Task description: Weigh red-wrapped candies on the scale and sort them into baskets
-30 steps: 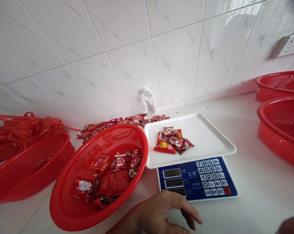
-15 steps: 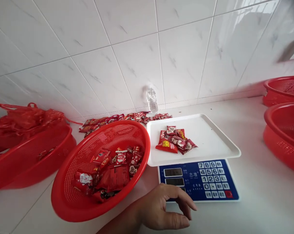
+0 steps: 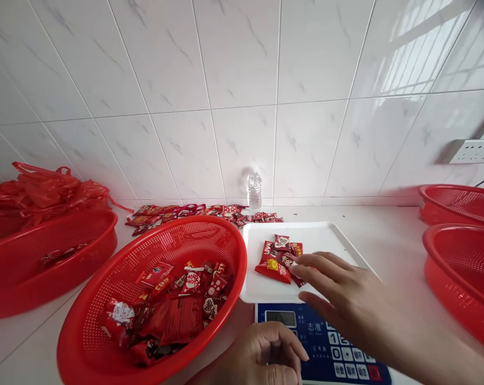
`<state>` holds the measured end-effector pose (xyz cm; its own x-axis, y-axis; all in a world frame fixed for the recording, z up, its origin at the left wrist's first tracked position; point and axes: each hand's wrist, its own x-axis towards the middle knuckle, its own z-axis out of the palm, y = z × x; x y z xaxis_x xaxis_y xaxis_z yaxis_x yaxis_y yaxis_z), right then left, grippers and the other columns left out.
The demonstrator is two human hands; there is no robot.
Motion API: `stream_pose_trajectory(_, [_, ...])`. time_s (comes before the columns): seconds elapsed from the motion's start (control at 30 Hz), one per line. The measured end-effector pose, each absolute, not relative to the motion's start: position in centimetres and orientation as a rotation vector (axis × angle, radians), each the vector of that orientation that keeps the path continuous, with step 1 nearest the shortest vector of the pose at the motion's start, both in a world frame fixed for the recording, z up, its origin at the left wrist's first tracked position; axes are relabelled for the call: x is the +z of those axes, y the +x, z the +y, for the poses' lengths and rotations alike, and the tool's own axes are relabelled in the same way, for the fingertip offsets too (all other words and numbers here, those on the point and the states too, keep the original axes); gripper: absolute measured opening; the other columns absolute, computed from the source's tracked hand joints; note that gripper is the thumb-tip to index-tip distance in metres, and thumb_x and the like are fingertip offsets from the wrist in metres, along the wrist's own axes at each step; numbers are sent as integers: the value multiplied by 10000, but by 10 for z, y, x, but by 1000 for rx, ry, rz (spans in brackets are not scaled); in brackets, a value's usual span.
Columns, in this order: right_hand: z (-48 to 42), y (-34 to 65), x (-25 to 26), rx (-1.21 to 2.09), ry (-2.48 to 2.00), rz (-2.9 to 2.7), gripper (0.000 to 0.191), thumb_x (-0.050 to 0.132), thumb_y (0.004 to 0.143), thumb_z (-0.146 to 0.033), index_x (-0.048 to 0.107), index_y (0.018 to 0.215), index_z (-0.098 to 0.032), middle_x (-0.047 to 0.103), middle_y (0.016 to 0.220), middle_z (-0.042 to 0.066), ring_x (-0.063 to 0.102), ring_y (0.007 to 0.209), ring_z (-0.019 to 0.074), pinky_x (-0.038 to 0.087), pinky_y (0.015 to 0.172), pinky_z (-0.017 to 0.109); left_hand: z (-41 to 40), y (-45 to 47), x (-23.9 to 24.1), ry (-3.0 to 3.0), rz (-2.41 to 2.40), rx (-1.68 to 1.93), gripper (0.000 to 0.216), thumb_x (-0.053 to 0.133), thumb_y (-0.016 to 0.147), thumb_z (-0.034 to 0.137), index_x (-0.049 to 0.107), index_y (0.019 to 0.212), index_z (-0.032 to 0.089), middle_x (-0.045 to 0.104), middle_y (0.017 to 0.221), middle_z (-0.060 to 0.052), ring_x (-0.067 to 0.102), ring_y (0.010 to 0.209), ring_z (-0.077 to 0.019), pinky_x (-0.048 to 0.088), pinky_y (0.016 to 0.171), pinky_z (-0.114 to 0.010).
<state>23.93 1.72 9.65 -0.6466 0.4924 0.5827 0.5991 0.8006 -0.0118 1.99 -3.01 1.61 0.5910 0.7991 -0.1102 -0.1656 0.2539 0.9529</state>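
My right hand reaches in from the right over the white weighing tray. Its fingers are stretched out and apart, with the tips at a small pile of red wrapped sweets, and it partly hides them. My left hand hovers at the near edge of the blue scale keypad, fingers loosely curled and nothing visible in them. Left of the scale, a tilted red perforated basket holds many red sweet packets.
Rows of red packets lie along the tiled wall beside a clear plastic bottle. Another red basket and red plastic bags are at the left. Two red baskets stand at the right, below a wall socket.
My right hand has come into view from the right and reached the sweets on the tray. My left hand stays near the scale, fingers slightly more curled. The camera view has tilted upward.
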Motion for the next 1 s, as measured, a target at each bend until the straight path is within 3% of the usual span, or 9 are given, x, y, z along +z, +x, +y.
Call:
stream_pose_trajectory(0.1, [42, 223, 90, -123, -883, -2569, 372, 554, 889, -200, 563, 1258, -241, 555, 1315, 61, 484, 1246, 255, 547, 920, 397, -30, 19, 15, 1182, 693, 735, 344, 798, 689, 349, 669, 931, 141, 638, 757, -12, 557, 680, -84, 395, 657, -199])
stream_pose_trajectory(0.23, [66, 223, 68, -17, -942, -2667, 467, 525, 879, -136, 512, 1332, -253, 444, 1426, 70, 360, 1347, 267, 447, 1038, 442, -25, 16, 14, 1294, 648, 665, 322, 754, 747, 359, 662, 972, 147, 624, 776, -16, 567, 703, -93, 405, 698, -222])
stream_pose_trajectory(0.3, [76, 227, 60, 114, -958, -2686, 570, 492, 844, -70, 455, 1383, -254, 388, 1466, 76, 403, 1321, 257, 460, 1023, 410, -22, 15, 14, 1320, 629, 644, 317, 739, 765, 368, 662, 986, 155, 613, 791, -19, 576, 738, -106, 415, 732, -239])
stream_pose_trajectory(0.4, [87, 231, 56, 292, -1044, -2637, 660, 385, 824, -10, 397, 1417, -300, 296, 1518, 59, 565, 1159, 211, 544, 882, 331, -19, 15, 10, 1345, 618, 637, 313, 724, 780, 385, 667, 995, 166, 600, 804, -22, 569, 763, -111, 421, 764, -250])
stream_pose_trajectory(0.47, [93, 232, 59, 307, -1069, -2590, 656, 355, 824, -8, 418, 1396, -323, 326, 1503, 41, 598, 1100, 199, 550, 848, 329, -18, 15, 7, 1359, 595, 631, 320, 717, 784, 403, 670, 1002, 174, 594, 807, -21, 556, 756, -106, 421, 762, -246])
stream_pose_trajectory(0.63, [102, 230, 69, 320, -1150, -2430, 497, 374, 852, -65, 515, 1289, -255, 605, 1246, 49, 618, 1049, 192, 521, 861, 336, -15, 15, -1, 1426, 532, 635, 369, 707, 779, 456, 668, 1031, 189, 586, 812, -21, 544, 749, -108, 420, 743, -232])
stream_pose_trajectory(0.8, [109, 231, 73, 470, -1286, -2330, 365, 348, 900, -152, 589, 1149, -265, 672, 1091, 14, 645, 942, 168, 519, 827, 325, -16, 14, 3, 1428, 571, 609, 316, 689, 808, 410, 665, 1042, 198, 595, 829, -23, 551, 762, -109, 430, 771, -246])
stream_pose_trajectory(0.9, [111, 231, 71, 481, -1326, -2347, 333, 355, 937, -258, 602, 1160, -268, 595, 1237, 40, 586, 1098, 191, 474, 938, 356, -18, 14, 7, 1435, 584, 618, 312, 687, 809, 409, 669, 1040, 200, 595, 833, -21, 554, 769, -111, 435, 782, -254])
stream_pose_trajectory(1.0, [109, 225, 69, 491, -1358, -2404, 461, 359, 956, -479, 478, 1354, -278, 328, 1496, 67, 326, 1367, 247, 346, 1084, 416, -19, 15, 7, 1436, 576, 607, 350, 705, 782, 436, 675, 1041, 202, 593, 837, -19, 551, 764, -113, 436, 774, -252])
